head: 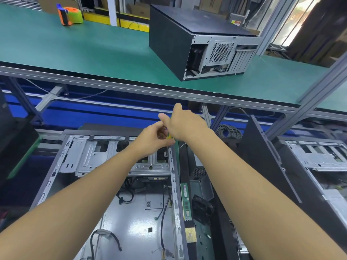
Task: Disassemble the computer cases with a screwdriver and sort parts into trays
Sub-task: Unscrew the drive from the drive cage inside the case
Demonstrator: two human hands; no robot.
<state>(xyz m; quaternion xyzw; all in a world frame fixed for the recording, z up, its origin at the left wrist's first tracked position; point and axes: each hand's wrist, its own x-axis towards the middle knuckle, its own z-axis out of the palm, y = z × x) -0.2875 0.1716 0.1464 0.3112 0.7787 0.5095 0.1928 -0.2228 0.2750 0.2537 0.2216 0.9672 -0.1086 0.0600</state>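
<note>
Yellow screwdriver gripped, left hand under right hand.

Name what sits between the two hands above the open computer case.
A yellow-green-handled screwdriver, gripped by both the left hand and the right hand, shaft pointing down into the open computer case. Head view.

A yellow-and-green screwdriver handle shows in my grip over a silver-grey open case strung with black cables, a green memory stick alongside. Above: a black case with mesh-patterned grille, a teal mat, an orange-and-green tape dispenser.
</note>
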